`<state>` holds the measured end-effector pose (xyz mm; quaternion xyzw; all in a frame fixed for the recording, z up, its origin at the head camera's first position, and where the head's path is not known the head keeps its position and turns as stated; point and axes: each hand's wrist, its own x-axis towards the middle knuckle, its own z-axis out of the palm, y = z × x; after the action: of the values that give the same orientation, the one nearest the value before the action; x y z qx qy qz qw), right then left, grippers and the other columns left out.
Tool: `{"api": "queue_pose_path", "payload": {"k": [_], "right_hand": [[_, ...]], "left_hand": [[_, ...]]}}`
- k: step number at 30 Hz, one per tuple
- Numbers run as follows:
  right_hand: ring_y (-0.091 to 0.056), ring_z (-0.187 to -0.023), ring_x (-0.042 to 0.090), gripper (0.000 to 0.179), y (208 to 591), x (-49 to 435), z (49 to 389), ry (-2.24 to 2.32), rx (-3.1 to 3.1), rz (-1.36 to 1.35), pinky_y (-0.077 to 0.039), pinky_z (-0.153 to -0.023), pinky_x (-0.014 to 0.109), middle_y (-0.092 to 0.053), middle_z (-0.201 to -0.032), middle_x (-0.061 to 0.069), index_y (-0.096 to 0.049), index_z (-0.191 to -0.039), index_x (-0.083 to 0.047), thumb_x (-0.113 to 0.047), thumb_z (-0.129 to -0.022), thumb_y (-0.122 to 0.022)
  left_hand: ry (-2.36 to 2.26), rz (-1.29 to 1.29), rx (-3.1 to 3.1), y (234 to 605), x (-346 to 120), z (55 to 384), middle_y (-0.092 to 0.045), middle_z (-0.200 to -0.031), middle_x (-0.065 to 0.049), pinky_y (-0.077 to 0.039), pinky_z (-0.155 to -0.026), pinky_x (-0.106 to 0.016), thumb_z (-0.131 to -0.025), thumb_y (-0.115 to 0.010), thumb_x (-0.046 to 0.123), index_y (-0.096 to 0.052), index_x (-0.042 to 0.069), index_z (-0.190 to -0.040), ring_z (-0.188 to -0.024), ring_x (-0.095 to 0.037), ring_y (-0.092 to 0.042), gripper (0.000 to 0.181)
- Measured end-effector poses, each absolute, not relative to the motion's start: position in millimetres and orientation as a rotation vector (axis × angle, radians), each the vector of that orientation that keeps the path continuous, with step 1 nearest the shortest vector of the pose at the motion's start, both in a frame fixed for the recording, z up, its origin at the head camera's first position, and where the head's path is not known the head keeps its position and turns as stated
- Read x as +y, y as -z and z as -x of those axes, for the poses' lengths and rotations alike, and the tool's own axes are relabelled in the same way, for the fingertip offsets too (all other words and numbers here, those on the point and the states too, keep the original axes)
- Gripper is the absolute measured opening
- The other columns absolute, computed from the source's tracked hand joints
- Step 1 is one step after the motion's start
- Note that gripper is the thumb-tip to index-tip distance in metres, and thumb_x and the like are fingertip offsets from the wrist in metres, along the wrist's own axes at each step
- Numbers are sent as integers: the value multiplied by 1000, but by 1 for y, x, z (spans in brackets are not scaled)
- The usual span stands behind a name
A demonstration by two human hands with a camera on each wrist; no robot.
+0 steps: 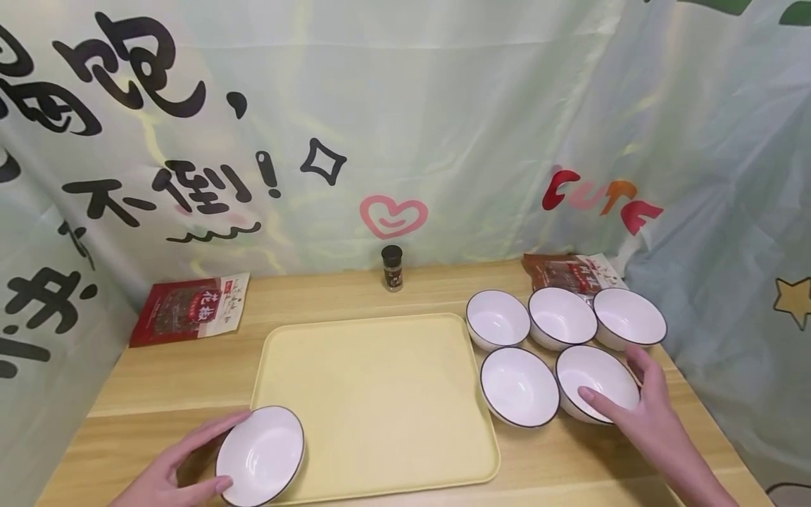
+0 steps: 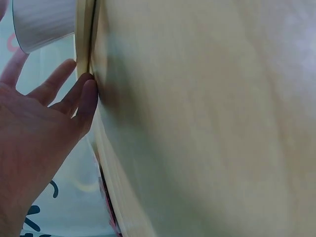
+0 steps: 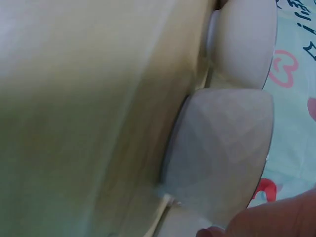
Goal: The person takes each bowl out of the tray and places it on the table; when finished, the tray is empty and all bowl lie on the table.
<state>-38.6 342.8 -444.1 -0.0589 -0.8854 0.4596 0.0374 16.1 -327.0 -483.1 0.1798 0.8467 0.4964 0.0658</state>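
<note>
In the head view my left hand is beside a white, dark-rimmed bowl at the near-left corner of a pale yellow tray. Its thumb and forefinger touch the bowl's left side, fingers spread. The left wrist view has the left hand with fairly straight fingers by the tray edge, below the bowl. My right hand spans a bowl at the near right, thumb above its inside and fingers by its right rim. Firm contact there cannot be told.
More white bowls stand in two rows along the tray's right side. Behind them lies a brown packet. A red packet lies at the back left, and a black-capped spice jar stands behind the tray. Printed cloth surrounds the table.
</note>
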Motion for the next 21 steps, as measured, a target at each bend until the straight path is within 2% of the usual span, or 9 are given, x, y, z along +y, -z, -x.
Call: {"api": "queue_pose_path", "payload": {"k": [3, 6, 9, 14, 20, 21], "right_hand": [[-7, -160, 52, 110, 438, 335, 40, -1413, -2686, 202, -2, -128, 40, -8, -174, 33, -1, -173, -2, -26, -101, -80], [-14, -156, 49, 106, 434, 328, 41, -1359, -2632, 194, -5, -127, 50, -14, -172, 30, -12, -173, -5, -24, -97, -84], [-18, -153, 45, 102, 429, 321, 43, -1305, -2581, 175, -8, -125, 50, -19, -169, 26, -21, -171, -8, -22, -94, -86], [-18, -154, 40, 98, 420, 306, 47, -1343, -2533, 116, -10, -125, 43, -21, -170, 21, -26, -169, -8, -18, -93, -87], [-20, -156, 40, 96, 410, 279, 54, -1412, -2505, 52, -12, -125, 45, -22, -172, 15, -29, -168, -9, -15, -92, -88], [-20, -156, 39, 95, 409, 274, 55, -1431, -2497, 38, -12, -125, 45, -21, -173, 15, -30, -168, -9, -14, -92, -87]], "left_hand": [[-1488, -592, 2598, 480, -326, -13, -58, -159, -6, -30, -110, -9, -96, -77, -4, -55, 11, -160, -142, 1, -48, 69], [-1446, -540, 2669, 476, -327, -9, -58, -157, -4, -40, -106, -12, -100, -75, -1, -57, 12, -159, -139, 4, -50, 62], [-1377, -409, 2743, 475, -329, -5, -58, -157, -3, -45, -103, -12, -104, -75, 8, -59, 16, -158, -137, 8, -49, 57], [-1228, -202, 2825, 474, -336, 7, -54, -157, -3, -36, -101, -5, -107, -74, 25, -58, 25, -158, -133, 19, -37, 53], [-1249, -269, 2876, 473, -344, 24, -52, -158, -12, -29, -101, -2, -107, -75, 21, -56, 23, -160, -137, 19, -34, 57], [-1258, -293, 2869, 473, -345, 27, -50, -160, -14, -31, -109, -10, -106, -75, 20, -56, 23, -160, -139, 17, -33, 58]]}}
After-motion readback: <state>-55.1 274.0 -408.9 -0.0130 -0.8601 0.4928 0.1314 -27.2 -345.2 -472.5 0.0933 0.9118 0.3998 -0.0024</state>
